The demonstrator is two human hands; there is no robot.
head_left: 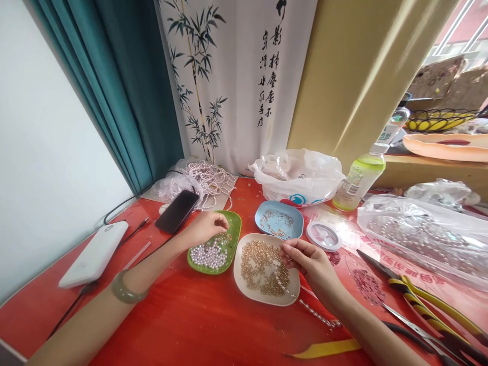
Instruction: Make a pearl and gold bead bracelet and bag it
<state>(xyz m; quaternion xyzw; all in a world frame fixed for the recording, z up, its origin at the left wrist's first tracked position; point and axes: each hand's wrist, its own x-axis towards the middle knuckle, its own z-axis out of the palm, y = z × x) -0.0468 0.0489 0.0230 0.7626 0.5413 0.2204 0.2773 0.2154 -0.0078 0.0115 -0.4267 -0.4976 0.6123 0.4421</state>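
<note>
- Cream tray: landmark on the worktop, holding gold beads.
- Green tray: left of the cream tray; white beads inside.
- Left hand: over the green tray, grip curled; closure and contents cannot be told.
- Right hand: at the cream tray's right rim, grip narrow; contents cannot be told.
- Strand: partly in the cream tray, trailing right.
- Blue tray: behind the cream tray.
</note>
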